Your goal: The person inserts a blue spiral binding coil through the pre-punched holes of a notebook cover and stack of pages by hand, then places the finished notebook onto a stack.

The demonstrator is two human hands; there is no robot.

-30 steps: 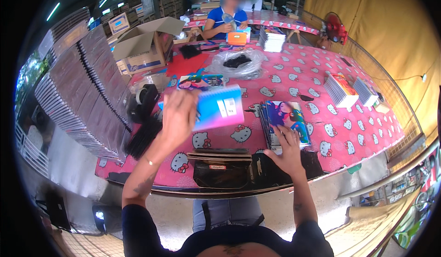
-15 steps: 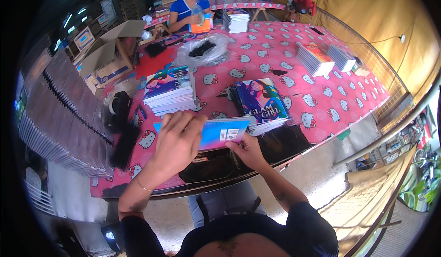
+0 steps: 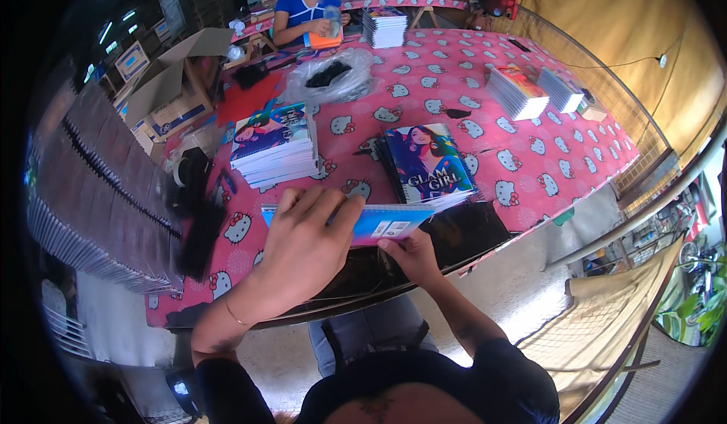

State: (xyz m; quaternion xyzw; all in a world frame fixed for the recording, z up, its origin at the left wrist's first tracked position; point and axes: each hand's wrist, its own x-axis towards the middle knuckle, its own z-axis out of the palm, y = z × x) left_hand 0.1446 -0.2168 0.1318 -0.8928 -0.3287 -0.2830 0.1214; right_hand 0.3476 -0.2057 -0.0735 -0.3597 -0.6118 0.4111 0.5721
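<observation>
A notebook with a blue and pink back cover is held up, tilted, over the near edge of the table. My left hand curls its fingers over the notebook's top edge, toward its left part. At its lower right corner, my right hand pinches it, thumb on the cover. Just beyond stands a stack of notebooks with a colourful illustrated cover on top and black spiral binding. Another stack of notebooks is to the left, its layers uneven.
Tall piles of dark-covered bound books line the left, beside black binding coils and a tape dispenser. Farther off are an open cardboard box and a plastic bag. A co-worker handles an orange item across the pink table.
The notebook and my left hand have moved to the right. My left hand now covers more of the notebook's middle, while my right hand keeps its corner hold. The view has shifted slightly.
</observation>
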